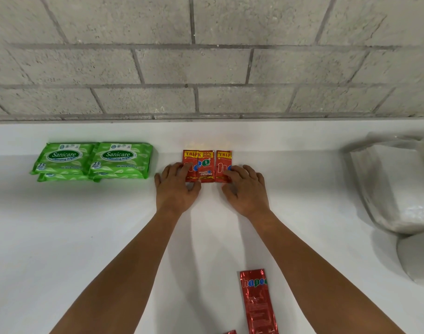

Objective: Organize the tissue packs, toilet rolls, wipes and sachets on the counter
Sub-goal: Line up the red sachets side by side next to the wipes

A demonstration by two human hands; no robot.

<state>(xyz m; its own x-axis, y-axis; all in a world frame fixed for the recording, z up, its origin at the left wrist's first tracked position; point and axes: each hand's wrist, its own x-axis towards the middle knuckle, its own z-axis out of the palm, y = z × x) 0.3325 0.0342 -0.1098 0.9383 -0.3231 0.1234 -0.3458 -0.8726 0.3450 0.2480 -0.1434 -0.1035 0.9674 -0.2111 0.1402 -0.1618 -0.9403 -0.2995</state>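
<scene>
Red sachets (205, 166) lie side by side near the back of the white counter (85, 237). My left hand (177, 186) rests on the left sachets, fingers spread over them and thumb at their lower edge. My right hand (245, 189) touches the right sachet (223, 165) with relaxed fingers. Green wipes packs (93, 160) sit in two stacks at the back left. A long red sachet (258, 302) lies near the front, with the corner of another (230, 331) at the frame's bottom edge.
A grey block wall (206, 56) rises behind the counter. Clear-wrapped white tissue packs or rolls (394, 189) lie blurred at the right edge, one rounded shape (418, 256) in front of them.
</scene>
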